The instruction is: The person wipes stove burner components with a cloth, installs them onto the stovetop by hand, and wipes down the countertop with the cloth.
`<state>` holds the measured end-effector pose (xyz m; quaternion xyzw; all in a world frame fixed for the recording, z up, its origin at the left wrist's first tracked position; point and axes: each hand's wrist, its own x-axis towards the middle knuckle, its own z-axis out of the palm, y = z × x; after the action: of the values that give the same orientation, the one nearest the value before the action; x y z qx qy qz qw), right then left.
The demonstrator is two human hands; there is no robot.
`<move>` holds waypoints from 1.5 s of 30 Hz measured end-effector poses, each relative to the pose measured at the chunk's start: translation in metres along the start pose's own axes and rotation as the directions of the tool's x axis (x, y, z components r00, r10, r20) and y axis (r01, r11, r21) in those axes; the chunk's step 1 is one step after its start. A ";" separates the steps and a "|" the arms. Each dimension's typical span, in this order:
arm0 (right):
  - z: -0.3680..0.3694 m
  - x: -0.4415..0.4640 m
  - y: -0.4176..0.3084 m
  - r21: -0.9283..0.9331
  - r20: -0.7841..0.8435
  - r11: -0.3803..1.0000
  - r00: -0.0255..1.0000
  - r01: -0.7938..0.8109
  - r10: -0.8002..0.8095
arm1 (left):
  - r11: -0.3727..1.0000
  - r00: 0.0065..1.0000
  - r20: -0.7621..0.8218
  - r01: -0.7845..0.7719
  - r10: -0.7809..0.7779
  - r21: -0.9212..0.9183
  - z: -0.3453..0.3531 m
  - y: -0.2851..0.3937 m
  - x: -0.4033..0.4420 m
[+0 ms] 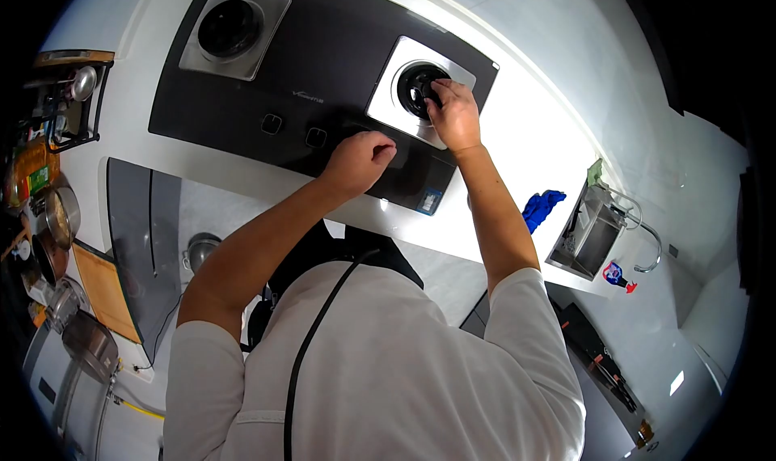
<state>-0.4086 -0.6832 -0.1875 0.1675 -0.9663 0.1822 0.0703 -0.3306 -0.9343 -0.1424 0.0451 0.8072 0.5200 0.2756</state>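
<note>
My right hand [454,115] is at the right burner [415,86] of a dark gas cooktop [339,44]. Its thumb and fingers close on the edge of the burner's black round part, which sits in a square silver plate. My left hand [360,162] hovers over the cooktop's front edge, lower and to the left. Its fingers are curled in, and whatever they may hold is hidden. Further left, the other burner [229,29] has a similar black top and silver plate. Two knobs [316,137] show near the front edge.
A white counter [517,129] surrounds the cooktop. To the right lie a blue cloth or glove [542,209], a steel sink [594,233] with a tap, and a spray bottle [617,277]. Pans [61,217] and a wooden board [106,291] stand on the left.
</note>
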 end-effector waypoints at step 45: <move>-0.092 -0.271 0.031 -0.041 0.126 0.602 0.593 -0.797 0.795 | 0.600 0.929 -0.039 -0.206 0.369 0.773 0.059 0.030 0.114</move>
<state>-0.1592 -0.5405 -0.1667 -0.2688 -0.9400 0.1924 -0.0839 -0.4040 -0.8314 -0.1798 0.2348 0.9542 0.1745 0.0632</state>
